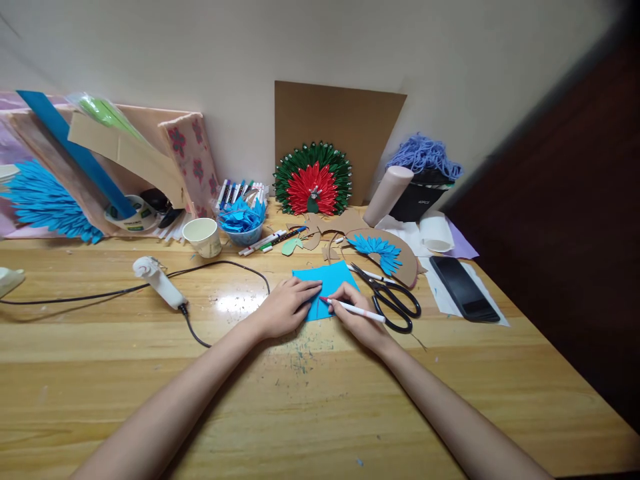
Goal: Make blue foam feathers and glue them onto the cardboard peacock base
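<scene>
A sheet of blue paper [330, 275] lies flat on the wooden table, with a dark line drawn on its lower part. My left hand [286, 308] rests flat on the sheet's left side, fingers stretched out. Gripped in my right hand [361, 323] is a white marker [361, 311] with a red tip, which points at the paper by the line. Just right of the sheet lie black-handled scissors [395, 299], close to my right hand. Behind them is a cardboard piece [407, 263] bearing a fan of blue folded petals [377, 250].
A hot glue gun [163, 283] with a black cord stands left. Behind are a paper cup [203, 239], a bowl of blue pieces [243, 223], markers [273, 241] and a red-green peacock craft [313, 183]. A phone [465, 288] lies right, near the table's edge.
</scene>
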A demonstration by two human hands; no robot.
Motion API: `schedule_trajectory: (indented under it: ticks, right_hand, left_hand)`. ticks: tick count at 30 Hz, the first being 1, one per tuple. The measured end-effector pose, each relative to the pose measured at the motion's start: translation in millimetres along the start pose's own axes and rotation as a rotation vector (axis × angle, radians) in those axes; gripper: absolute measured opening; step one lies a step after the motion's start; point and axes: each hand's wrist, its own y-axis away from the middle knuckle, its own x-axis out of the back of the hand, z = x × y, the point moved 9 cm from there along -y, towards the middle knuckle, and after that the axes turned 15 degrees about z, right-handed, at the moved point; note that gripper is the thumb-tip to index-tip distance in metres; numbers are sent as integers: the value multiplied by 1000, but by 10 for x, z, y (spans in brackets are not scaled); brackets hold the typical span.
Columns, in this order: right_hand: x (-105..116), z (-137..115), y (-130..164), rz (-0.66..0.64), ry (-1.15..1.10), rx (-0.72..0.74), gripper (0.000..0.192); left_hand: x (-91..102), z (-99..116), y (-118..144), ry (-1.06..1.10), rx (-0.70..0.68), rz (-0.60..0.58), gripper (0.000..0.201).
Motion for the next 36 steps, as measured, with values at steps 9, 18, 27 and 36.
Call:
schedule_trajectory:
  ticks: [9, 18, 27, 36]
  right_hand:
    - [19, -69, -2, 23, 107, 89, 6]
    - [40, 76, -44, 14, -69, -33, 15]
    - [57, 87, -62, -23, -208, -80, 21]
    - [-14, -26, 20, -28, -200, -11, 10]
  left_hand:
    - [-18, -16, 15, 1, -3, -2, 43]
    - [-19, -4, 4, -3, -12, -4, 44]
    - [-15, -8, 3, 1, 0, -7, 42]
    - [-17, -8, 8, 0, -3, -3, 43]
